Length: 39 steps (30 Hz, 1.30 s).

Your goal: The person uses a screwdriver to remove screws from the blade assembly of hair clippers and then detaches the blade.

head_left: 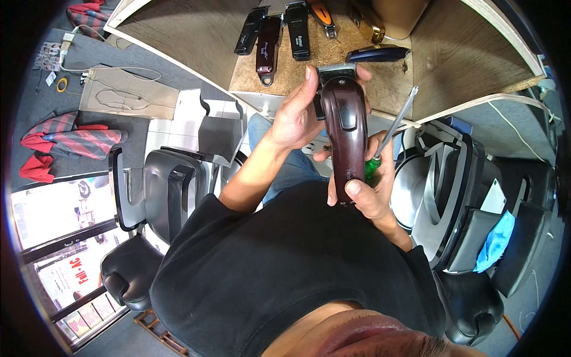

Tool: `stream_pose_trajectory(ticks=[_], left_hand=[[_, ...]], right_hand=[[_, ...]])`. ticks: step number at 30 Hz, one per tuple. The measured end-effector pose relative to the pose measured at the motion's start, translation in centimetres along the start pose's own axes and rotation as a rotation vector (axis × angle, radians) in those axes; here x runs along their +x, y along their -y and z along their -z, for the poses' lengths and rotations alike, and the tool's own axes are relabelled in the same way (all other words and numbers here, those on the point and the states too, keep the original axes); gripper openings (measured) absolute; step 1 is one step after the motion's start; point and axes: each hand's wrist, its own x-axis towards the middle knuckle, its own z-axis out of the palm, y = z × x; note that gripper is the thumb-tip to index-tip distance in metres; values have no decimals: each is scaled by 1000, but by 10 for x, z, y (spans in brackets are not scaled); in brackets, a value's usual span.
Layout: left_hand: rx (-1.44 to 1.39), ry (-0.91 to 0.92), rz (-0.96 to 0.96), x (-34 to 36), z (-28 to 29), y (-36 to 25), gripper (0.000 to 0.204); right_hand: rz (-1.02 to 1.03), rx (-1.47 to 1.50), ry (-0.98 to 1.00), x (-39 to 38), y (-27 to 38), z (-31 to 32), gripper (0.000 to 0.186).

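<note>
- Above the lap, in front of the surface [380, 89], a dark red hair clipper [344, 134] is held upright, blade end away from the body.
- Its upper body is wrapped by the left hand [295, 116], grip closed on it.
- Its lower end is pinched by the right hand [370, 190], while a green-handled screwdriver [389, 134] is clamped in the same closed grip.
- Further clippers [279, 35] are laid out in a row on the surface.
- A slip is judged possible: two things are shared by one grip, so the screwdriver could be dropped or the casing scratched.
</note>
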Motion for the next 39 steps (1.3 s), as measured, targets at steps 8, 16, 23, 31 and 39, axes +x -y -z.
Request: stream_pose_trajectory(ticks=[8,16,23,31,39], left_hand=[[-17,10,3,-1,2,0,86],[-5,23,-27,-1,2,-1,86],[113,14,12,-3,2,-6,89],[194,-22,2,-1,0,-10,95],[430,11,-68,-2,7,-3,119]], right_hand=[[-18,-41,-27,-2,0,-2,54],[1,-77,-12,0,-3,-4,54],[14,-57,4,-1,-4,-1,51],[2,-16,2,-1,-2,-2,49],[-15,135,-60,0,1,0,50]])
